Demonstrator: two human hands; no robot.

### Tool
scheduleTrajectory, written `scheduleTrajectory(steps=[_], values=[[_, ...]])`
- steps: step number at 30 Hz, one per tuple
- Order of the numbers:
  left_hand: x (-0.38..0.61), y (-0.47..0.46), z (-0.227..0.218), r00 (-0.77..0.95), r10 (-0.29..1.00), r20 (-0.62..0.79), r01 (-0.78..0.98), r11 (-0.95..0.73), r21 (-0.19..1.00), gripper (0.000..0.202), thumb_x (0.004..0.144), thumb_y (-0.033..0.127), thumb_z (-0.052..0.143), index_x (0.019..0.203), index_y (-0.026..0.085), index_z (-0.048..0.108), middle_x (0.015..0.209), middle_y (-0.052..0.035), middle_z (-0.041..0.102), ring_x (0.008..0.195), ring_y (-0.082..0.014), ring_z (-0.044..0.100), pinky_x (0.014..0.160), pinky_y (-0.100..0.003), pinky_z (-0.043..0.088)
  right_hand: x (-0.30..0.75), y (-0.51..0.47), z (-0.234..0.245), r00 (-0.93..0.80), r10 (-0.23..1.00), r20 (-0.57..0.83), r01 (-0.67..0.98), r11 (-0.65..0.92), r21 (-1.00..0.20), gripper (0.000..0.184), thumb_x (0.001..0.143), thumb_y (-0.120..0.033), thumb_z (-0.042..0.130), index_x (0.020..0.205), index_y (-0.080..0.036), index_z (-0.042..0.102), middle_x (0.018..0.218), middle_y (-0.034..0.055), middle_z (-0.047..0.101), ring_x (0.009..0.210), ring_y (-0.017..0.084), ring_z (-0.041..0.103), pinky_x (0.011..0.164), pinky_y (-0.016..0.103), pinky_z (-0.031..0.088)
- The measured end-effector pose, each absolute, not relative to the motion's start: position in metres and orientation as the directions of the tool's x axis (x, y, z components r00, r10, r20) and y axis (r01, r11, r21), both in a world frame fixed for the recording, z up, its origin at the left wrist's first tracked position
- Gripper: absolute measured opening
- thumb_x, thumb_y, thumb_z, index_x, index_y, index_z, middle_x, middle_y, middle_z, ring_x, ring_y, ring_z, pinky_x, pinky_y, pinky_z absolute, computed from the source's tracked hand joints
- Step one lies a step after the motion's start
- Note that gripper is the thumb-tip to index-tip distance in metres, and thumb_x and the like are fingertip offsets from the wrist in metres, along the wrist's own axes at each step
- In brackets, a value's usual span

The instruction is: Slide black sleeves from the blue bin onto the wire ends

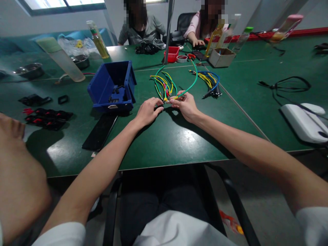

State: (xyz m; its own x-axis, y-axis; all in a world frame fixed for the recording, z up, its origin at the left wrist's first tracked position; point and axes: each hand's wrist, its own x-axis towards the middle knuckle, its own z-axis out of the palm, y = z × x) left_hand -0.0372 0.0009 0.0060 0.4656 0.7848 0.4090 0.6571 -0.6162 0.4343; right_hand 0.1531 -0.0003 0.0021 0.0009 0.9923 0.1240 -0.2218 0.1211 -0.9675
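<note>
On the green table (166,136), my left hand (148,111) and my right hand (186,106) meet over a bundle of green and yellow wires (164,83). Fingers of my right hand pinch the end of a long green wire (193,80) with a small metal terminal at its tip. My left hand's fingers are curled at the near ends of the wire bundle, gripping a small dark part there. The bundle fans out away from me across the table.
A blue bin (112,85) holding black parts stands left of my hands, a black strip (99,131) in front of it. Another wire bundle (208,80) lies to the right, a white device (303,121) far right. Two people sit across the table near a red tray (172,54) and a cardboard box (221,56).
</note>
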Motion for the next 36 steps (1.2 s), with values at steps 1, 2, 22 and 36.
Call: scheduleTrajectory(steps=[1,2,22,36], values=[[-0.0371,0.0008,0.0061,0.464,0.783,0.414,0.655,-0.618,0.434,0.012,0.087,0.027,0.059,0.096,0.019,0.063,0.095,-0.0050,0.065,0.089,-0.0187,0.060,0.080,-0.032,0.047,0.1533,-0.0003,0.0020,-0.004,0.992,0.125,-0.228,0.121,-0.966,0.053,0.057,-0.027,0.080,0.089,-0.024,0.038,0.081,-0.0018,0.067,0.076,0.016,0.067,0.064,0.028,0.053],[-0.0370,0.0007,0.0061,0.461,0.783,0.418,0.655,-0.618,0.435,0.012,0.087,0.027,0.059,0.096,0.019,0.063,0.095,-0.0051,0.065,0.089,-0.0187,0.060,0.080,-0.032,0.047,0.1533,-0.0004,0.0019,-0.010,0.992,0.124,-0.235,0.118,-0.965,0.053,0.057,-0.027,0.081,0.089,-0.024,0.038,0.081,-0.0020,0.067,0.076,0.016,0.067,0.065,0.028,0.053],[-0.0353,0.0001,0.0083,0.468,0.775,0.425,0.633,-0.629,0.451,0.013,0.085,0.026,0.058,0.094,0.019,0.063,0.089,-0.0038,0.066,0.081,-0.0171,0.059,0.076,-0.031,0.047,0.1495,-0.0055,0.0036,-0.087,0.990,0.109,-0.260,0.083,-0.962,0.052,0.057,-0.026,0.081,0.087,-0.024,0.039,0.081,-0.0032,0.066,0.076,0.014,0.066,0.067,0.029,0.055],[-0.0338,-0.0017,0.0119,0.430,0.772,0.468,0.603,-0.632,0.487,0.012,0.083,0.025,0.059,0.091,0.017,0.063,0.087,-0.0037,0.066,0.080,-0.0162,0.061,0.078,-0.031,0.049,0.1494,-0.0069,0.0045,-0.063,0.990,0.123,-0.242,0.104,-0.965,0.048,0.062,-0.026,0.078,0.086,-0.025,0.037,0.082,-0.0038,0.065,0.078,0.014,0.066,0.068,0.029,0.055]])
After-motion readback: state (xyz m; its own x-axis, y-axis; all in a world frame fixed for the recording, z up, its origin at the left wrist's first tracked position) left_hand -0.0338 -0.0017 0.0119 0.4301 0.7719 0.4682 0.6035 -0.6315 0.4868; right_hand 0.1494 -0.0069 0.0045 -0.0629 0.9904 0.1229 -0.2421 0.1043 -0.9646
